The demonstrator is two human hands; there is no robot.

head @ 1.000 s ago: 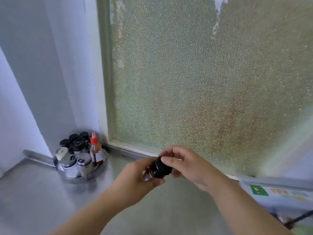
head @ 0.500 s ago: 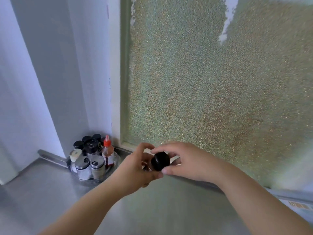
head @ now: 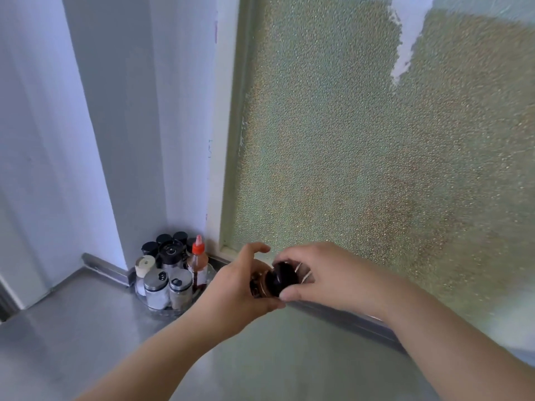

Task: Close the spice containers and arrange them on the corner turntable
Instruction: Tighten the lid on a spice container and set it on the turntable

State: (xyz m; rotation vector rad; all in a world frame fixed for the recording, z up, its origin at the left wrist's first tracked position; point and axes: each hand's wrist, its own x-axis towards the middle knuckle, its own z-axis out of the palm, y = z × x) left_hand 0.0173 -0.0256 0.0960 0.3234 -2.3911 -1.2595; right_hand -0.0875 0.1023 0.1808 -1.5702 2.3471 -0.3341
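While the left hand wraps around the body of a small spice jar, the right hand pinches its black cap between thumb and fingers, so both hands are closed on the same container, held in the air above the steel surface. The jar sits tilted, its cap end pointing toward the right fingers and its body mostly hidden inside the left palm; whether the cap is fully seated cannot be told from here. The step in hand looks like tightening the cap. To do it well, the left fingers should keep the jar from turning while the right fingers twist the cap squarely along its own axis, since a cap started at a slant may cross-thread and leak. A firm stop under the right fingertips would be the sign to quit turning.

The turntable stands in the corner, well to the left of the left fingers and just beyond them, already crowded with shakers, black-capped jars and a red-capped sauce bottle. The free room seems to be on its near right edge, closest to the left hand, so setting the jar down upright there, without nudging the sauce bottle, seems the safest placing.
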